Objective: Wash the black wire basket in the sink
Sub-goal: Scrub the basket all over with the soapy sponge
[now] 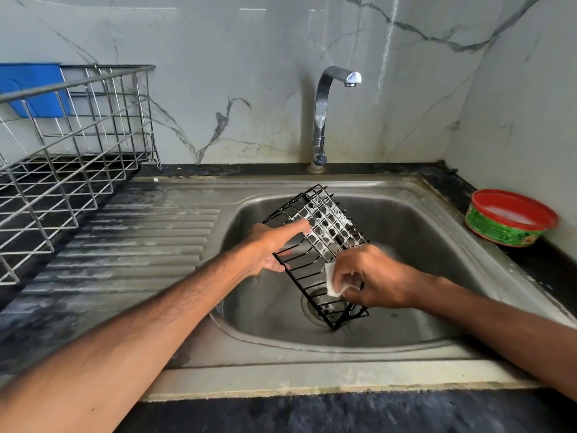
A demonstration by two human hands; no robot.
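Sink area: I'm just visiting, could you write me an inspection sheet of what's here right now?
Surface: steel sink, wet, drainboard on its left.
Job's things: black basket tilted in the basin, foam on its wires, lower corner by the drain; white sponge against it.
Clutter: red-rimmed tub on the right counter.
Hands: left hand holds the basket; right hand grips the sponge.
Cables: nothing seen.
Surroundings: tap with no stream seen, steel dish rack at left, blue item behind it, marbled wall.
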